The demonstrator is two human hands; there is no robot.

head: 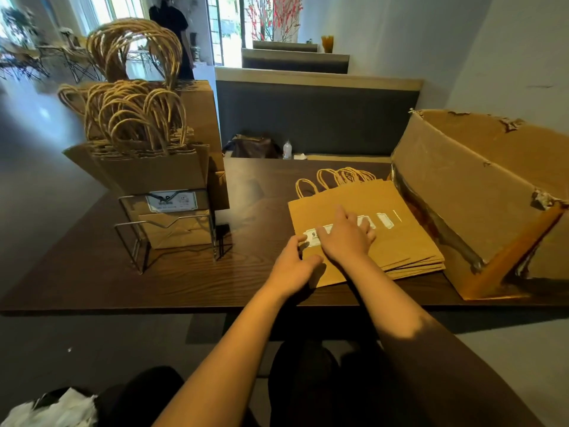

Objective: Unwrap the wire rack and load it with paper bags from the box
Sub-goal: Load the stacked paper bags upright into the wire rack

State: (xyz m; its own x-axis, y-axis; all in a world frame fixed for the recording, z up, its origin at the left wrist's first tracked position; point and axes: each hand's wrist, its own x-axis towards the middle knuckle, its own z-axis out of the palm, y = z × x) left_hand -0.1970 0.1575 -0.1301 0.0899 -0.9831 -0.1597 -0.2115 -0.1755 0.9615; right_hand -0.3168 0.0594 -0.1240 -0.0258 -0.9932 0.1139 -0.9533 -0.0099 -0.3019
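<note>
A flat stack of brown paper bags [397, 241] with white labels and twisted handles lies on the dark wooden table [240, 272]. My left hand [294, 263] pinches the stack's near-left corner with fingers and thumb. My right hand [346, 235] lies flat on top of the stack, fingers spread over the labels. The wire rack [135, 235] stands at the table's left, filled with upright paper bags [154, 167] whose handles stick up. The torn cardboard box [480, 198] lies on its side at the right, touching the stack.
Upholstered booth seats [317, 115] stand behind the table, with a dark bag [252, 146] and a small bottle [287, 149] on the seat. A person in dark clothes [175, 29] stands far back left. Crumpled white wrapping [52, 408] lies near my lap.
</note>
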